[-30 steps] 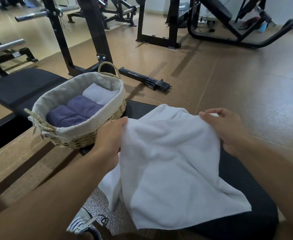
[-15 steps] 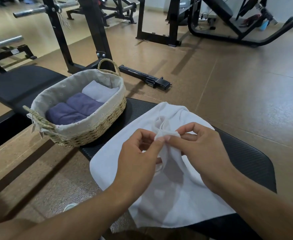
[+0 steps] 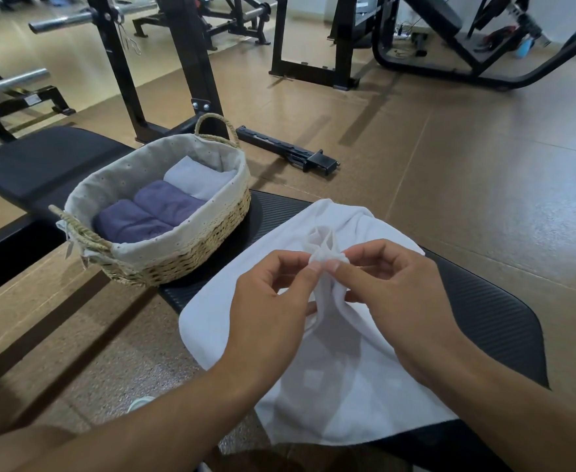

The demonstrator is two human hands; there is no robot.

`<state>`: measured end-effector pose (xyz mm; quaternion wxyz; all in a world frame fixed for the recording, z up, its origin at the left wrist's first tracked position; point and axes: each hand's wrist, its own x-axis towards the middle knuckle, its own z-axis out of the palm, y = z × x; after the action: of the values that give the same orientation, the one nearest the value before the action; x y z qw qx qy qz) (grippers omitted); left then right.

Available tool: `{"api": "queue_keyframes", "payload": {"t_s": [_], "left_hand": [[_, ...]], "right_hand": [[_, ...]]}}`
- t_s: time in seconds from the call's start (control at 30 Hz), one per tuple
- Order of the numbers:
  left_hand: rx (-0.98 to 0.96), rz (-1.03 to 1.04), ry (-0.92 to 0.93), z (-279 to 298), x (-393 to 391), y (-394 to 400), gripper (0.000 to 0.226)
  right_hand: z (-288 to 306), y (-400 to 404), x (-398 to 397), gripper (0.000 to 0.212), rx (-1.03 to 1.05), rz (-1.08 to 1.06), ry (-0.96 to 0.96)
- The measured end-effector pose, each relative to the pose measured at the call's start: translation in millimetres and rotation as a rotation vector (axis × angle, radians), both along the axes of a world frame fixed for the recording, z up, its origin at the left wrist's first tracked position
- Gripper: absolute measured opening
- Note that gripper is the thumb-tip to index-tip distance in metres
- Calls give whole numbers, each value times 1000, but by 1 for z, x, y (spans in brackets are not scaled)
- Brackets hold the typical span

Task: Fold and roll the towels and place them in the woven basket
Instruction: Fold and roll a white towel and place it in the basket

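Bench (image 3: 491,311): black ribbed pad beneath your hands, carrying the items below; a second black pad (image 3: 48,161) lies beyond its far left corner.

White towel (image 3: 331,379): the largest item, spread over the bench's middle and near left part, its near left side hanging off the edge over the floor. Its long axis runs from the near edge toward the far edge, leaning slightly right. The middle is gathered up into a peak between your hands; the rest lies flat and rumpled.

Woven basket (image 3: 184,257): oval, straw-coloured, with a pale fabric liner folded over the rim and a loop handle at each end. It sits at the bench's far left corner, just beside the white towel but apart from it. Its long axis runs from near left to far right.

Basket contents: three rolled towels side by side, each lying across the basket. Two purple rolls (image 3: 150,212) fill the near end and middle, touching; one white roll (image 3: 198,177) lies at the far end against them.

Your left hand (image 3: 269,311): thumb and forefinger pinching the raised fold of the white towel.

Your right hand (image 3: 395,291): thumb and forefinger pinching the same fold, thumb tips nearly touching your left.
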<state>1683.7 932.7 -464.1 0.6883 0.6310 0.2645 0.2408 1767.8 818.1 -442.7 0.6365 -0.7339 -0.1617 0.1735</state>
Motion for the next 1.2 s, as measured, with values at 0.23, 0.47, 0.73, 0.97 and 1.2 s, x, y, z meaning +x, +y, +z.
{"api": "queue_keyframes", "payload": {"t_s": [0.23,0.47,0.73,0.97,1.2], "left_hand": [[21,-16,-26,2,-3,-3,17],[98,-25,-11,-1,-5,-6,8],[-67,-119,-44,8,-7,-5,42],[-96,-180,-70,6,-8,-6,37],[456,-101,38,19,3,32,46]], "right_hand": [[-2,-2,-1,14,4,-19,-19],[-3,-2,-2,12,9,-59,-47],[2,-2,-10,30,-78,32,-76],[-5,-2,-6,25,-110,-32,-147],[6,-4,-8,20,-46,-30,-250]]}}
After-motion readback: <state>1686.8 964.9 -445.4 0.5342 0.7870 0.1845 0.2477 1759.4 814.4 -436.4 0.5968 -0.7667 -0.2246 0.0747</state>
